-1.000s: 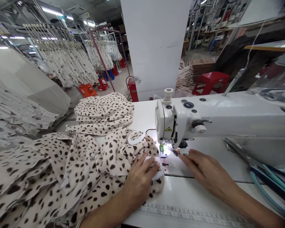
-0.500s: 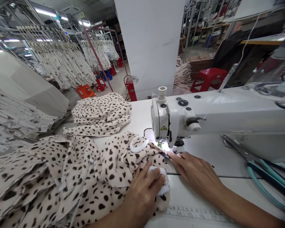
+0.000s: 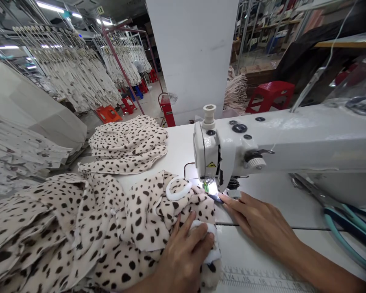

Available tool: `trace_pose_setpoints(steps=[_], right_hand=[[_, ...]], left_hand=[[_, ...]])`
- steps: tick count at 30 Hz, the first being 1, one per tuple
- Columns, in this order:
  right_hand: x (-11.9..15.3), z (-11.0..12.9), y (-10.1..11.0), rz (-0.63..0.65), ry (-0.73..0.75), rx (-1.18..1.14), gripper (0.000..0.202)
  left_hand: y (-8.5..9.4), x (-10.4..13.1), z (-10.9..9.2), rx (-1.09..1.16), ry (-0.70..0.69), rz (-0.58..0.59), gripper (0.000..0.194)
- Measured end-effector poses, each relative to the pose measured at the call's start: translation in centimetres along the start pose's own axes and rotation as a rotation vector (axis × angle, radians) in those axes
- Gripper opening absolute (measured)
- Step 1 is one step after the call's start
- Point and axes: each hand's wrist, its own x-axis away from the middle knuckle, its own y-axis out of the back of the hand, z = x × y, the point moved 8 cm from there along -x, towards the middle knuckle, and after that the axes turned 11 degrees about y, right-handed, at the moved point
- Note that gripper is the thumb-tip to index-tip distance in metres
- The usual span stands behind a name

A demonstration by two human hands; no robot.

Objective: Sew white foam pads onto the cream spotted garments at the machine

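Note:
My left hand (image 3: 184,252) lies on a cream garment with dark brown spots (image 3: 140,203), its fingers spread over the cloth. The thumb and forefinger rest by a white folded piece (image 3: 212,254). A white curved band (image 3: 178,189) shows on the garment just beyond. My right hand (image 3: 258,215) is closed on a small dark pointed tool (image 3: 215,198), most of it hidden by the fingers. Its tip meets the garment's edge just in front of the lit needle area of the sewing machine (image 3: 209,150). A small green part (image 3: 205,187) shows by the needle.
Large scissors with teal and navy handles (image 3: 350,228) lie on the right, under the machine arm. A printed ruler (image 3: 256,278) runs along the near table edge. Another spotted cloth pile (image 3: 128,142) lies behind the garment. A white pillar (image 3: 195,61) stands beyond the table.
The camera view has shifted slightly. More of the dark tool shows in my right hand, and the garment's edge near the needle lies a little differently. My left hand has hardly moved.

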Motion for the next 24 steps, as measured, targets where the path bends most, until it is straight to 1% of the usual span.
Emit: trace_pose_setpoints(steps=[4,8,11,15,17,19,21,24], right_hand=[[-0.4,-0.3,-0.1,0.017,0.002,0.102,0.045],[-0.1,-0.4,0.2,-0.006,-0.017,0.135,0.039],[-0.1,-1.6,0.4,-0.011,-0.071,0.162,0.031],[-0.3,-3.2,1.1,-0.019,-0.122,0.144,0.030],[-0.4,-3.0,1.5,-0.022,-0.108,0.101,0.031],[-0.3,-2.2,1.6,-0.018,-0.070,0.008,0.031],[-0.2,-1.2,1.4,-0.016,-0.020,-0.082,0.033],[-0.3,-0.4,1.0,-0.028,0.034,-0.045,0.040]], left_hand=[[-0.2,-1.8,0.8,0.005,0.023,0.005,0.048],[-0.2,-2.7,1.1,0.009,0.022,0.013,0.047],[-0.1,-2.9,1.3,0.011,0.012,0.017,0.045],[-0.2,-4.3,2.0,0.019,0.024,0.011,0.045],[-0.2,-5.1,2.3,0.025,0.020,0.011,0.044],[-0.3,-5.4,2.3,0.030,0.005,0.017,0.041],[-0.2,-5.1,2.1,0.037,-0.010,0.021,0.039],[0.2,-4.3,1.6,0.043,-0.017,0.030,0.038]])
